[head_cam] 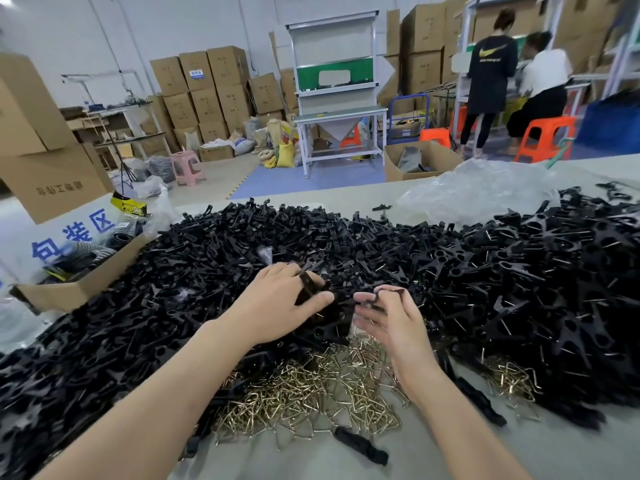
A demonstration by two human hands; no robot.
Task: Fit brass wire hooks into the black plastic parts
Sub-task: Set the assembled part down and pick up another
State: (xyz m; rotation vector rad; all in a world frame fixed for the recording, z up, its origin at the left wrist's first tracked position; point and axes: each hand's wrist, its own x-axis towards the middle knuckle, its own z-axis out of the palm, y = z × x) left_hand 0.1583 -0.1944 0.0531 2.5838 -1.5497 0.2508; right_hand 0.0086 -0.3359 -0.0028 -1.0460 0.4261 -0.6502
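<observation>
A huge pile of black plastic parts (214, 258) covers the table from left to right. A heap of brass wire hooks (311, 389) lies in front of it, near me. My left hand (277, 303) grips a flat black part (309, 285) between thumb and fingers. My right hand (391, 317) pinches another small black part (389, 292) at its fingertips, just right of the left hand. The two hands nearly meet above the pile. Whether a hook is in either hand is unclear.
A smaller bunch of brass hooks (509, 375) lies at the right. Clear plastic bags (474, 188) sit behind the pile. An open cardboard box (79, 271) stands at the left table edge. Two people work at a bench (512, 77) far back right.
</observation>
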